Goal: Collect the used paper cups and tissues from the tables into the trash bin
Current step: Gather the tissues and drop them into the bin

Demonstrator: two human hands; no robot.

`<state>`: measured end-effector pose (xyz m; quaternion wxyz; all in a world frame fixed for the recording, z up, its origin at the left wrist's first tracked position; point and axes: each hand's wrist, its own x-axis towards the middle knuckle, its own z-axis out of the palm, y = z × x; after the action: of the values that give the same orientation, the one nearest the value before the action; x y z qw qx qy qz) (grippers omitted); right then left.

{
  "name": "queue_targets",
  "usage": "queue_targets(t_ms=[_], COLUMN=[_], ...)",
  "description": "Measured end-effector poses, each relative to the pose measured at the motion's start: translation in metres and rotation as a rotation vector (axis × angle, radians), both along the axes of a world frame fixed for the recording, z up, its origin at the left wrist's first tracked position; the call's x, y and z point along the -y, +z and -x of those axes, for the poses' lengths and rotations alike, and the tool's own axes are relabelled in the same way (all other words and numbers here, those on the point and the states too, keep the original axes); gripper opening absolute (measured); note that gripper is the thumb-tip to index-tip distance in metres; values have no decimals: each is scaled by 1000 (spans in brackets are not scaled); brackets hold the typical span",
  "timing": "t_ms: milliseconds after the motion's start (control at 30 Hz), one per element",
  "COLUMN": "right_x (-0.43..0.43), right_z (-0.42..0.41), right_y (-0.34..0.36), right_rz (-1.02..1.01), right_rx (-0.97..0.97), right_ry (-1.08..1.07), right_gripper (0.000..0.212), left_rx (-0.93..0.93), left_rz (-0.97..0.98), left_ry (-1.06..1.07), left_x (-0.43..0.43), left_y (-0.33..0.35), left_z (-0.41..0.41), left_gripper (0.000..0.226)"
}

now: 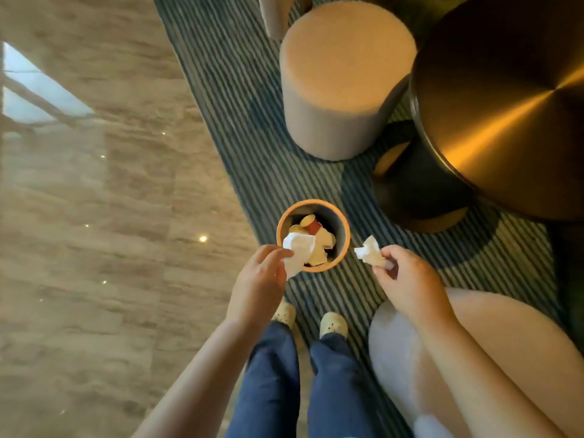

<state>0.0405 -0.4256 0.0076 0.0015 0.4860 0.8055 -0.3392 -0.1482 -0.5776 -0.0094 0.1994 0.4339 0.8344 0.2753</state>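
- Pinched between thumb and fingers of left hand [257, 279]: white tissue [298, 249], hanging over near-left rim of trash bin [314, 202].
- Pinched at fingertips of right hand [407, 279]: crumpled tissue [369, 249], sticking out leftward, just right of bin, above striped rug [240, 121].
- Lying inside bin: paper cups [311, 223].

Lobby lounge: marble floor [94, 216], poufs [344, 74]
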Motion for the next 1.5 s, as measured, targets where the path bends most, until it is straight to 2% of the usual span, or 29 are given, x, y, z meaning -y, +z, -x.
queue_targets(t_ms=[200, 433, 667, 900, 1033, 1200, 1367, 1500], right_x=[9, -11, -15, -20, -25, -46, -66, -65], right_z=[33, 66, 78, 79, 82, 92, 102, 104], right_y=[-89, -215, -324, -374, -356, -281, -158, -38], right_rz=[177, 269, 351, 415, 329, 159, -21, -210], right_rx=[55, 94, 86, 10, -51, -119, -193, -234], right_ry=[-96, -201, -375, -462, -435, -347, -257, -231], right_gripper=[10, 15, 32, 37, 40, 46, 51, 55], left_rx=[85, 145, 127, 185, 141, 27, -85, -105], left_rz=[156, 291, 350, 540, 535, 345, 126, 51], left_ry=[-71, -103, -201, -298, -291, -273, -257, -297], left_x=[-21, -58, -81, -97, -108, -129, -152, -161], left_y=[-70, -187, -285, -346, -334, -266, -151, -29], left_z=[37, 54, 44, 32, 34, 43, 54, 64], left_gripper=[28, 39, 47, 60, 56, 54, 55, 61])
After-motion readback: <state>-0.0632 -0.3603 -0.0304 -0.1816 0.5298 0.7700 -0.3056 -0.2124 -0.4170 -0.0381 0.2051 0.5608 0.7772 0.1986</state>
